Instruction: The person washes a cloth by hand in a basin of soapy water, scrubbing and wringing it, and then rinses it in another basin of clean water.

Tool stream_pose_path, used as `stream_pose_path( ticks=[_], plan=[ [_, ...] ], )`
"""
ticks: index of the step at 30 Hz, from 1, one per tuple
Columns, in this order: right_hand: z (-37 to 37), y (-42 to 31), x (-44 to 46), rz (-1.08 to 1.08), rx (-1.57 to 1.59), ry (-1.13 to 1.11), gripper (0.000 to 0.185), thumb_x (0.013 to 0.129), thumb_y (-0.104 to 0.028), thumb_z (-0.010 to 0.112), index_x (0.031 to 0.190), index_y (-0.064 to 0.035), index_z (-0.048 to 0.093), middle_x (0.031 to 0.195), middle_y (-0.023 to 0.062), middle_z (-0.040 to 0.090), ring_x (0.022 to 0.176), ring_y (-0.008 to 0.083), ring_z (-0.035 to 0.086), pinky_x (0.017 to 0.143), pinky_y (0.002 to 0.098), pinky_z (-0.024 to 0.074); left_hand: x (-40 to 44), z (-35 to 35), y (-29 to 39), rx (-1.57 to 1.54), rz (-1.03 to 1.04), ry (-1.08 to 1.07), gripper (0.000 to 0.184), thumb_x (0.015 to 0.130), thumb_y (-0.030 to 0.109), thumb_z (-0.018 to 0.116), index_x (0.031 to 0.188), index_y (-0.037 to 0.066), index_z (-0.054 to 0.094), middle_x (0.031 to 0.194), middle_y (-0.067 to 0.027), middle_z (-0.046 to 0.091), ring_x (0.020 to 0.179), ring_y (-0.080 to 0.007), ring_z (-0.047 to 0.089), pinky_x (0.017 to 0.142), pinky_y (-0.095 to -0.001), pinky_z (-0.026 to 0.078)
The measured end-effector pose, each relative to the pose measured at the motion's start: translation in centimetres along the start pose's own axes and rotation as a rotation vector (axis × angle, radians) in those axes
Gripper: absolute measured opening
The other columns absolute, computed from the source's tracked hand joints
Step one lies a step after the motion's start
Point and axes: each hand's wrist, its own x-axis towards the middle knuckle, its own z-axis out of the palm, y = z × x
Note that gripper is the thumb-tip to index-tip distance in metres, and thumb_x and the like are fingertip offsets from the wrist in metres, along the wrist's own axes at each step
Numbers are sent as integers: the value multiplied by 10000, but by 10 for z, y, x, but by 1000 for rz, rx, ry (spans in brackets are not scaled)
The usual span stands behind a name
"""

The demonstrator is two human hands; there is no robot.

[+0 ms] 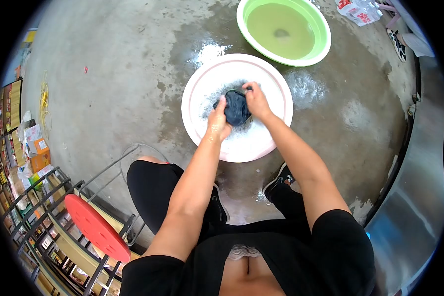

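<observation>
Dark-blue cloth [237, 111], bunched, midway between near and far rims of the white basin [249, 147]. Your left hand [218, 122] and right hand [257, 102] each grip it, fingers curled closed. Green basin [324, 39]: beyond the white basin's far-right edge.

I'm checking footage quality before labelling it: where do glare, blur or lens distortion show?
Head view: bright glare on the wet floor and a sheen on the metal panel; head view: black corners, with the shelves bowed at the left edge; head view: the dark cloth and right hand look slightly soft, perhaps from motion.
</observation>
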Motion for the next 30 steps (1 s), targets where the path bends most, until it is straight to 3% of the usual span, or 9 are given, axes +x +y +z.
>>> stream_pose_path(
  ticks=[6,10,14,16,18,22,26,28,30],
  plan=[
    [-17,-8,-6,27,-682,0,293,795,-94,476,1083,-88,530,1147,193,478,982,352,510,827,427,441,36,-71,-21,778,276,440,494,895,208,441,1331,34,287,1266,-164,415,1170,-286,401,986,-417,318],
    [-3,-8,-20,-126,-787,-409,273,784,-177,543,1007,-22,559,1180,173,473,954,347,525,802,419,454,16,-58,-17,393,25,579,480,853,171,506,1251,-55,362,1252,-195,449,1123,-300,450,925,-419,363],
    [3,-3,-7,216,-515,-364,206,736,-218,634,742,-13,614,1077,164,536,918,326,560,763,410,455,0,-40,1,33,-67,403,453,838,211,534,1197,-41,424,1231,-177,464,1079,-279,482,919,-385,382],
    [15,-26,-27,-304,-132,-115,219,729,-195,664,711,-13,544,1006,140,548,949,277,535,815,374,422,-12,-19,14,-237,-68,140,451,845,333,539,1138,-7,501,1190,-170,483,1039,-279,513,897,-401,412],
    [15,-66,-43,-329,162,-306,270,752,-194,666,700,-23,464,976,128,537,945,259,503,860,350,382,-6,-14,23,-222,-61,27,470,842,411,526,1084,8,530,1082,-171,535,962,-274,552,827,-397,462],
    [39,-104,-93,-249,121,-285,263,750,-186,659,748,-46,437,955,153,514,941,302,493,842,367,395,15,-48,23,-64,-174,-265,429,845,377,546,1061,8,517,893,-136,594,786,-257,594,729,-361,508],
    [56,-73,-68,-497,-347,34,234,738,-211,587,845,-16,515,944,168,479,926,345,468,794,427,405,-3,-35,4,-432,-56,-85,211,856,126,522,1035,14,516,906,-119,593,733,-233,609,669,-321,523],
    [47,-47,-31,-185,-252,137,215,780,-214,553,861,-18,517,952,200,492,909,353,470,797,430,388,-15,10,8,51,71,281,220,879,93,433,1056,-15,506,949,-153,583,787,-240,613,700,-383,528],
    [39,-4,-5,112,88,143,245,858,-281,538,849,-37,522,913,140,528,855,277,509,772,383,406,1,-12,-1,-58,-101,-44,282,897,126,421,1126,-33,469,1028,-143,560,918,-233,583,795,-351,502]
  ],
)
